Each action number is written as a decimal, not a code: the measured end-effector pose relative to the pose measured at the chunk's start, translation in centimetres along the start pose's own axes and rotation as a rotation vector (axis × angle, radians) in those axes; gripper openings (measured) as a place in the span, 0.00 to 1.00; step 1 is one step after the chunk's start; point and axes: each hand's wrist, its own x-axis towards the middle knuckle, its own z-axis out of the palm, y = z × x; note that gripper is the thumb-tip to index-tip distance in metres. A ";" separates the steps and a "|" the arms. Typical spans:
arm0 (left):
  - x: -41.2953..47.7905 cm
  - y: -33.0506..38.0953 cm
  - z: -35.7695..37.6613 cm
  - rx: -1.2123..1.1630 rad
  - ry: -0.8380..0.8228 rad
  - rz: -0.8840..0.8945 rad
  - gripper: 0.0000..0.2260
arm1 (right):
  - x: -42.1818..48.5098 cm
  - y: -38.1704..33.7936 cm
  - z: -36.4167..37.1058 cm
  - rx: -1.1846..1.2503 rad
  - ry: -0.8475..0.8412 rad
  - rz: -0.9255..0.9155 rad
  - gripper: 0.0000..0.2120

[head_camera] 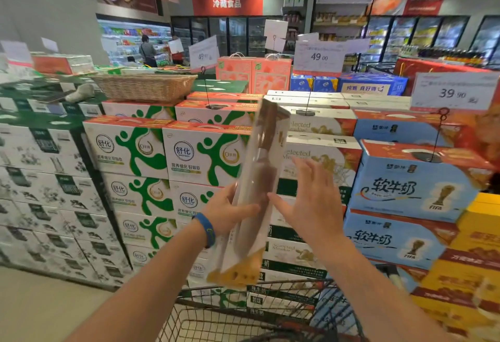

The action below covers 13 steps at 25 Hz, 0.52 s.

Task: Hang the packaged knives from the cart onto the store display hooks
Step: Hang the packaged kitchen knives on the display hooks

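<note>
Here, each line takes one thing in the scene.

Packaged knife (257, 195): a long, narrow pack is held nearly upright in the middle of the view, above the cart, its top leaning slightly toward 1 o'clock; the pack is blurred, so the dark shape inside is only probably the handle and blade.

Left hand (227, 213): it is closed around the lower half of the pack from the 9 o'clock side, the thumb laid across the front and the fingers hidden behind.

Wristband (207, 229): a blue band is worn on the left wrist, at 8 o'clock from the hand.

Right hand (307, 200): it is spread flat with the fingers apart, at 3 o'clock from the pack; nothing is gripped, and whether the fingertips touch the pack's edge cannot be told.

Cart (243, 312): a dark wire basket is seen at 6 o'clock, directly under the pack and between the forearms.

Milk cartons (189, 157): green-and-white boxes are stacked behind the pack, with blue boxes (405, 192) stacked at 3 o'clock.

Wicker basket (143, 87): it is set on top of the stacks at 11 o'clock.

Price sign (319, 57): "49.00" is shown at 1 o'clock, above the cartons.
</note>
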 end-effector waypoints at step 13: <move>2.4 9.4 -3.4 1.196 0.356 1.004 0.18 | 4.2 2.5 1.1 0.461 -0.399 0.166 0.17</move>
